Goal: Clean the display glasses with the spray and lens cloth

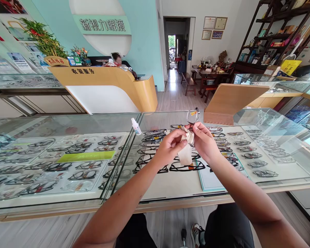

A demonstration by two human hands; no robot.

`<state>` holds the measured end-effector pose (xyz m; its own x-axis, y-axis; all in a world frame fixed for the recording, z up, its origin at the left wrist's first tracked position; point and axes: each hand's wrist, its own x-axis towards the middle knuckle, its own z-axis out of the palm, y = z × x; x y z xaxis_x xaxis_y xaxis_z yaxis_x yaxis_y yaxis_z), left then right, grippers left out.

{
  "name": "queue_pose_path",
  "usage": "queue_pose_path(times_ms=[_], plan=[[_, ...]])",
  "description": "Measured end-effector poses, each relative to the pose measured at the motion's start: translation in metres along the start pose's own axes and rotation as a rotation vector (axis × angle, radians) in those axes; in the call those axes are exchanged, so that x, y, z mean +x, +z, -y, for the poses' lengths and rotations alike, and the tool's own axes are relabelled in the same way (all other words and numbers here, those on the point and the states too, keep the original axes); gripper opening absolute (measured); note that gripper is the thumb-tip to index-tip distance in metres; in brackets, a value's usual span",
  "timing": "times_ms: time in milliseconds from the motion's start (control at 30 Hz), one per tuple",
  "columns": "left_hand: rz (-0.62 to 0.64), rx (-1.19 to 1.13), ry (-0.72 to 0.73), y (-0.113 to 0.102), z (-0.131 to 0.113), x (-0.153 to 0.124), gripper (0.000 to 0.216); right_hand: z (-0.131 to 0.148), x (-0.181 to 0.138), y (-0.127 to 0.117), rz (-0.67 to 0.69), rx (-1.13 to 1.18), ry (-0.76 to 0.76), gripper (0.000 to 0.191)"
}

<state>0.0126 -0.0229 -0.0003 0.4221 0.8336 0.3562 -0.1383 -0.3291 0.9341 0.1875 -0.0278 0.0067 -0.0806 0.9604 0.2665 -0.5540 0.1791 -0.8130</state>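
Observation:
My left hand [168, 146] and my right hand [204, 141] meet above a glass display counter [67, 120]. Between them is a pair of glasses [192, 116] with a thin dark frame, one lens sticking up above my fingers. A beige cleaning cloth [185, 151] is pinched in my left fingers against the glasses and hangs down below. My right fingers are closed on the frame. A small white spray bottle [136, 126] stands on the glass to the left of my hands.
Several rows of spectacle frames [74, 162] lie inside the counter. A wooden stand [229, 100] sits on the glass at right. Beyond are a cashier desk [105, 86] with a seated person [116, 59], a corridor and dark shelves [274, 34].

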Motion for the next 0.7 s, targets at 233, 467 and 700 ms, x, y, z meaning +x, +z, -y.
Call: queue_pose_path(times_ms=[233,467,700], plan=[[-0.081,0.108,0.063,0.003,0.001,-0.003,0.03,-0.002,-0.002,0.004,0.032,0.052,0.006,0.025],[-0.103,-0.038,0.045,0.011,0.003,-0.003,0.042,-0.001,-0.005,0.006,0.032,-0.02,0.001,0.031],[-0.06,-0.093,-0.105,0.002,-0.001,-0.001,0.05,-0.003,-0.004,0.002,0.096,-0.022,0.009,0.028]])
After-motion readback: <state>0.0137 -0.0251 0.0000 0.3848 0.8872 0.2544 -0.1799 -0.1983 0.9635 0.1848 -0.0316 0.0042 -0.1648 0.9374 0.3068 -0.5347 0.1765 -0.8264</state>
